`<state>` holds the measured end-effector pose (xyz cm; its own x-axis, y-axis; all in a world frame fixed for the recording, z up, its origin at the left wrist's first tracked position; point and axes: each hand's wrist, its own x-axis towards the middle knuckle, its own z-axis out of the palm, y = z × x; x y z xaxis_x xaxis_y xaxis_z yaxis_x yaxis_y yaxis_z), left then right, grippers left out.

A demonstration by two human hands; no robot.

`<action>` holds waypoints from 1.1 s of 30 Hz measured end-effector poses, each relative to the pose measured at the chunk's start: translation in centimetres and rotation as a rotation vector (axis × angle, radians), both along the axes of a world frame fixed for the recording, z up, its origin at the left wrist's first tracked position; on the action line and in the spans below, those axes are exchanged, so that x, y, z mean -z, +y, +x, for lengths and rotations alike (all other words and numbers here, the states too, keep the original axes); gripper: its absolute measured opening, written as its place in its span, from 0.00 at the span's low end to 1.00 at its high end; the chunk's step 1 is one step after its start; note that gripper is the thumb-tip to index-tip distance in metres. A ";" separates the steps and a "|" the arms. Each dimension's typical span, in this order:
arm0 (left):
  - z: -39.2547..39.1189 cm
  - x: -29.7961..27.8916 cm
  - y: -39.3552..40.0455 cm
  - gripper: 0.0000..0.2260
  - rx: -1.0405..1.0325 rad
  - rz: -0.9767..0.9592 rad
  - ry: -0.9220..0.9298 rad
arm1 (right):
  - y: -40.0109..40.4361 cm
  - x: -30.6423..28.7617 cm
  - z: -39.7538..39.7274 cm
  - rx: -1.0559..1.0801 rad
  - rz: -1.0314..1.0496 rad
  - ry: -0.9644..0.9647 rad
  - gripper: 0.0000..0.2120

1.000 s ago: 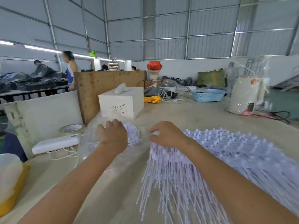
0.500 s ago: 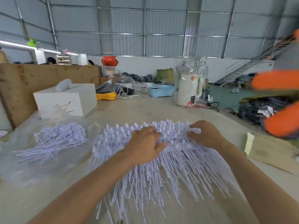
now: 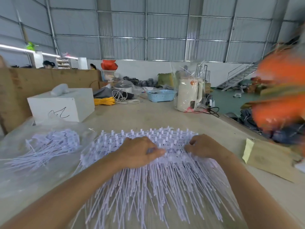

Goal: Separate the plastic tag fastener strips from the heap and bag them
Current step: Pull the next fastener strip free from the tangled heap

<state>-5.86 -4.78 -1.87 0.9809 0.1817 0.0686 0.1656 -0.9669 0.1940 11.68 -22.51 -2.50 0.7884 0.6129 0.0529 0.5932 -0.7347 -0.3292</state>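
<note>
While the left hand [image 3: 140, 151] lies flat pinning the heap [image 3: 148, 162] at frame centre, the right hand [image 3: 203, 147] pinches one strip's head to peel it free; clear bag [image 3: 24, 171] waits lower left.

Pale lilac-white strips [image 3: 148, 187] on a beige counter [image 3: 148, 118]; white box [image 3: 66, 106] with black scribble; light blue perforated basket [image 3: 160, 95]; yellow cord [image 3: 104, 101]; cream kettle [image 3: 188, 95].

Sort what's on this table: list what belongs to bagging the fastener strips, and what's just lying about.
Job: heap of fastener strips; clear plastic bag holding separated strips; left hand; right hand.
Lying about: white box; blue basket; wrapped kettle; yellow cord.
</note>
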 end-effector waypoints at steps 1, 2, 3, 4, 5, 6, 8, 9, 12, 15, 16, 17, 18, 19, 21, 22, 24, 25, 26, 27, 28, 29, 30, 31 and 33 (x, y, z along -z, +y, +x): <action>0.5 -0.7 0.2 0.33 -0.016 -0.097 -0.048 | 0.1 0.2 -0.1 0.015 0.013 0.002 0.21; 1.1 -1.3 0.6 0.30 -0.040 -0.173 -0.107 | 0.2 0.3 -0.3 0.032 0.020 0.003 0.20; 2.0 -1.8 1.2 0.25 -0.068 -0.193 -0.164 | 0.2 0.4 -0.5 0.048 0.016 -0.001 0.19; 3.0 -2.1 2.1 0.20 -0.096 -0.135 -0.201 | 0.2 0.6 -0.6 0.057 0.003 -0.013 0.19; 4.1 -2.3 3.0 0.16 -0.124 -0.045 -0.207 | 0.3 0.8 -0.7 0.061 -0.011 -0.030 0.18; 5.1 -2.4 3.9 0.14 -0.152 0.034 -0.188 | 0.3 0.9 -0.7 0.062 -0.017 -0.051 0.18; 6.9 -2.1 5.7 0.13 -0.203 0.106 -0.112 | 0.3 1.1 -0.9 0.058 0.003 -0.097 0.17; 7.7 -1.7 6.5 0.14 -0.225 0.113 -0.058 | 0.3 1.2 -0.9 0.057 0.018 -0.123 0.18; 9.4 -0.4 8.1 0.17 -0.254 0.093 0.097 | 0.2 1.5 -1.0 0.046 0.039 -0.197 0.18; 10.4 0.4 9.0 0.07 -0.245 0.011 0.077 | 0.2 1.5 -1.2 0.050 0.035 -0.207 0.19; 10.6 0.4 9.1 0.05 -0.249 0.002 0.044 | 0.2 1.5 -1.4 0.063 0.033 -0.204 0.19; 10.8 0.4 9.2 0.05 -0.255 0.006 0.018 | 0.2 1.4 -1.5 0.076 0.024 -0.202 0.19; 10.9 0.3 9.2 0.06 -0.265 0.015 0.003 | 0.3 1.3 -1.5 0.084 0.014 -0.200 0.19; 11.0 0.2 9.3 0.06 -0.278 0.013 -0.012 | 0.3 1.3 -1.6 0.089 0.005 -0.197 0.20; 11.2 -0.2 9.5 0.07 -0.310 -0.045 -0.066 | 0.3 1.1 -1.6 0.102 -0.001 -0.191 0.20; 11.2 -0.5 9.5 0.08 -0.323 -0.077 -0.101 | 0.3 1.0 -1.7 0.110 0.003 -0.191 0.21; 11.0 -1.2 9.5 0.10 -0.315 -0.119 -0.176 | 0.3 0.9 -1.8 0.124 0.034 -0.200 0.23; 10.8 -1.7 9.4 0.09 -0.296 -0.136 -0.221 | 0.3 0.9 -1.9 0.130 0.063 -0.216 0.24; 10.6 -2.2 9.2 0.08 -0.269 -0.147 -0.271 | 0.3 0.8 -2.0 0.136 0.101 -0.238 0.24; 10.4 -2.9 8.8 0.06 -0.236 -0.146 -0.322 | 0.3 0.7 -2.0 0.139 0.144 -0.266 0.24; 10.1 -3.7 8.5 0.05 -0.200 -0.125 -0.372 | 0.3 0.6 -2.0 0.140 0.192 -0.296 0.24; 9.8 -4.7 8.1 0.06 -0.170 -0.084 -0.421 | 0.2 0.6 -2.0 0.139 0.243 -0.324 0.24; 9.5 -5.9 7.7 0.07 -0.146 -0.023 -0.472 | 0.2 0.4 -1.9 0.138 0.298 -0.347 0.24; 9.1 -7.2 7.2 0.08 -0.122 0.044 -0.526 | 0.1 0.3 -1.9 0.139 0.358 -0.361 0.24; 8.1 -9.9 6.1 0.08 -0.080 0.162 -0.612 | 0.0 0.1 -1.9 0.141 0.476 -0.359 0.23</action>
<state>2.20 1.28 8.02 0.7394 0.1935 0.6449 0.1441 -0.9811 0.1291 9.74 -22.51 -2.56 0.7420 0.3478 0.5731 0.6361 -0.6352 -0.4381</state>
